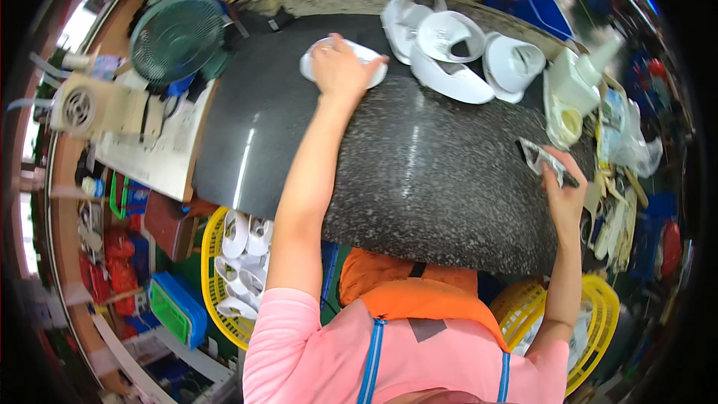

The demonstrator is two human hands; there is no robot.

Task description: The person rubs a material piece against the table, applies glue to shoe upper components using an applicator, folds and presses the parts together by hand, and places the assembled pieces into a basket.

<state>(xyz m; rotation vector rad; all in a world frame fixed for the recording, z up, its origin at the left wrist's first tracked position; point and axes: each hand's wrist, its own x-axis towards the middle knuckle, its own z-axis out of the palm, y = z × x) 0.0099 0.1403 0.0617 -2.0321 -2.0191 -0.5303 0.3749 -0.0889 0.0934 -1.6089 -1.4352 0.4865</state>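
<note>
My left hand (341, 67) lies over a flat white shoe-sole-shaped piece (372, 72) at the far side of the dark table (419, 172). Its thumb is stretched out to the right, apart from the fingers. Near the table's right edge, my right hand (562, 179) is closed on a small grey-white piece with dark edges (537, 155), whose kind I cannot make out. Several white open-toed slippers (452, 78) are grouped at the far right of the table, some leaning on each other.
A white bottle with a spout (580, 78) stands at the right. A green fan (178, 37) and a beige machine (86, 105) are at the left. Below the table, one yellow basket (212, 284) holds several white slippers; another yellow basket (602, 322) is at the lower right.
</note>
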